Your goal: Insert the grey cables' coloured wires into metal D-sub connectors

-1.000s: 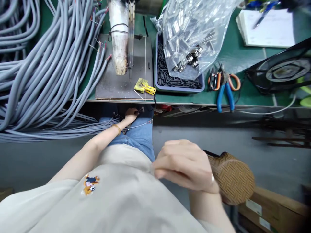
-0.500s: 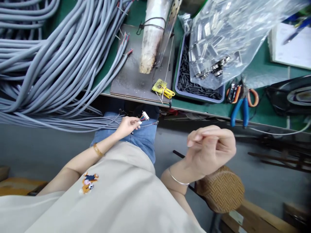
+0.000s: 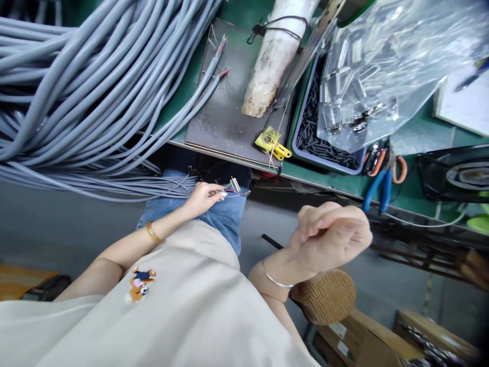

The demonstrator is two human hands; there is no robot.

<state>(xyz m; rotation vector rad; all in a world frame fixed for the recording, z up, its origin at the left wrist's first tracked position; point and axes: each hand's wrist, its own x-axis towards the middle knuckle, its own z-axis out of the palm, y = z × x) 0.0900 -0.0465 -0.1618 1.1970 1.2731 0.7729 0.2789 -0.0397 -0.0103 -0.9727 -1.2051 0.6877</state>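
My left hand (image 3: 206, 198), over my lap, pinches the end of a grey cable whose thin coloured wires run into a small multi-pin connector (image 3: 235, 184). Other stripped cable ends (image 3: 246, 193) lie just beyond its fingertips. My right hand (image 3: 332, 232) is raised to the right of my lap, in front of the bench edge, fingers curled in and closed. Whether anything sits inside them is hidden. A large bundle of grey cables (image 3: 114, 76) spreads over the bench at left, two ends with bared coloured wires resting on a dark board (image 3: 214, 122).
A blue tray (image 3: 332, 162) holds short black tubes, with a clear bag of connectors (image 3: 359, 92) on top. Pliers with blue handles (image 3: 378, 188) lie beside it. A yellow-handled tool (image 3: 280, 150) and a wrapped white cylinder (image 3: 267, 76) are on the board. A woven stool (image 3: 326, 295) stands below.
The view has shifted, so bench items appear further right and the stool further left. My right hand's fingers have curled in more and the wrist has turned. My left hand keeps its hold.
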